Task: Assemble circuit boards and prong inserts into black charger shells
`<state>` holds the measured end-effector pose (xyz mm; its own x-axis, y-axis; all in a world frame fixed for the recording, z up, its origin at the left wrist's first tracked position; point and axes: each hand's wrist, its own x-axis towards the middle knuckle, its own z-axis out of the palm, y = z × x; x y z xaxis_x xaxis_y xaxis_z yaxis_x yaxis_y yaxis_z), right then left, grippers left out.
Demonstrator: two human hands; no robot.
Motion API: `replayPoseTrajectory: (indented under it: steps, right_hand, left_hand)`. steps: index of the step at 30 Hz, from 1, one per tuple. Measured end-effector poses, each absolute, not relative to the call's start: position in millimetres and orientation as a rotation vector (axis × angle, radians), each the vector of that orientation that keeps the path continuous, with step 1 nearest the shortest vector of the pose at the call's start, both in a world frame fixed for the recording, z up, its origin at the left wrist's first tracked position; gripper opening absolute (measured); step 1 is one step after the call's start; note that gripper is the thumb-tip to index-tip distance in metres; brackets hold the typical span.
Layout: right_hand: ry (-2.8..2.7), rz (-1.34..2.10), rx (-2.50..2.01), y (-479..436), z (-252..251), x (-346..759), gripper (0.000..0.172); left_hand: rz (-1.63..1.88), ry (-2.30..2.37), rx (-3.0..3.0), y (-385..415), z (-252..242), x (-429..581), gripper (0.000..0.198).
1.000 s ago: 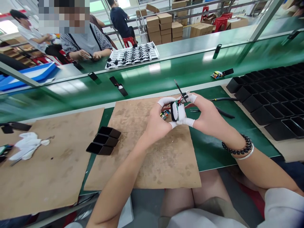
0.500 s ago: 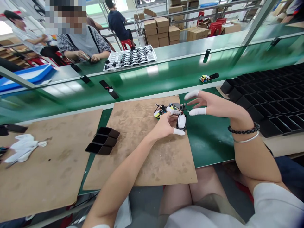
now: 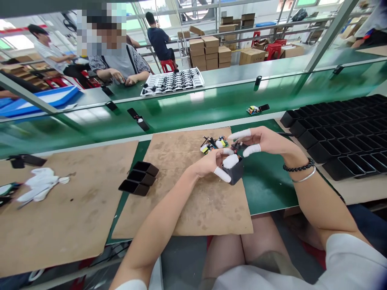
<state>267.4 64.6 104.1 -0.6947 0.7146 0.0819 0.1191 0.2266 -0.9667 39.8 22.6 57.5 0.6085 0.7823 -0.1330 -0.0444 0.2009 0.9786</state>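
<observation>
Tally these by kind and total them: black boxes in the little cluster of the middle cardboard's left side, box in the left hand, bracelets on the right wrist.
Clustered black boxes: 3
Box in left hand: 1
Bracelets: 2
Total: 6

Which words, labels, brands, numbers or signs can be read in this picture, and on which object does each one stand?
No text can be read.
Black case in the left hand: no readable marking.
Circuit boards on the cardboard sheet: any print is too small to read.
Stacked cartons in the background: too small and blurred to tell.
</observation>
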Motion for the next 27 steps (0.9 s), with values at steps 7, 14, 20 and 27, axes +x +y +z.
replayPoseTrajectory:
  steps: [7, 14, 20, 27]
  right_hand:
    - [-1.804, 0.777, -1.218, 41.7, 84.4, 234.8, 0.024]
    - [-2.164, 0.284, -1.568, 21.3, 67.6, 204.9, 0.012]
    - [-2.261, 0.346, -1.295, 25.6, 56.0, 207.8, 0.007]
    - [-2.362, 0.37, -0.925, 23.3, 41.1, 214.1, 0.025]
  left_hand:
    - [1.295, 1.498, 1.465, 10.6, 33.5, 74.1, 0.06]
    - [1.219, 1.692, 1.539, 8.5, 22.9, 78.6, 0.046]
    - [0.857, 1.286, 1.62, 24.1, 66.8, 20.7, 0.045]
    - [1.183, 1.62, 1.57, 92.7, 78.7, -23.9, 0.03]
